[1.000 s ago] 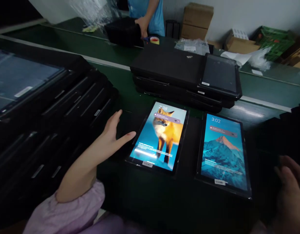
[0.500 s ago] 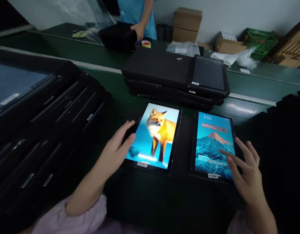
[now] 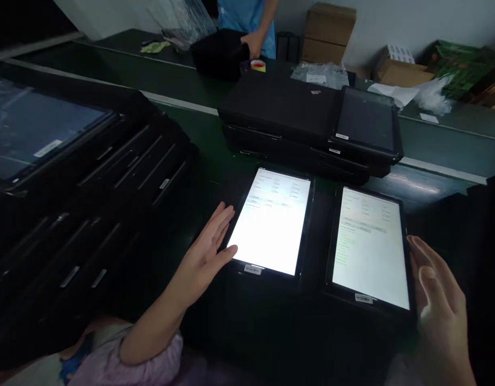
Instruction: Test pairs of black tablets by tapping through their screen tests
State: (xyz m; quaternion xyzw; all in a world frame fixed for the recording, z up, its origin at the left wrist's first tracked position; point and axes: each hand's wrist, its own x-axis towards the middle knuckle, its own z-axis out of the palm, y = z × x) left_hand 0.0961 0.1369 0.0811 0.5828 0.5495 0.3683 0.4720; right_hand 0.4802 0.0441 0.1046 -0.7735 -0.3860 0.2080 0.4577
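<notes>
Two lit tablets lie side by side on the dark green tabletop, each with a barcode label on its lower bezel. The left tablet (image 3: 272, 222) shows a mostly white page with small buttons and text near the top. On the right tablet (image 3: 370, 252) a similar page carries green lines of text. My left hand (image 3: 207, 249) rests at the left tablet's left edge, fingers stretched out and thumb over its lower left corner. Beside the right tablet's right edge is my right hand (image 3: 438, 289), fingers extended and thumb apart, holding nothing.
Stacked black tablets (image 3: 159, 161) fill the left side. Behind the lit pair stands another stack (image 3: 279, 107) with a dark tablet (image 3: 366, 118) on top. Across the bench, a person in blue (image 3: 247, 21) touches a black block (image 3: 219, 53) near a tape roll (image 3: 257, 65).
Both screens have switched, from a fox picture and a mountain lock screen to white pages. My right hand has moved off the right screen to its edge. The view has shifted slightly.
</notes>
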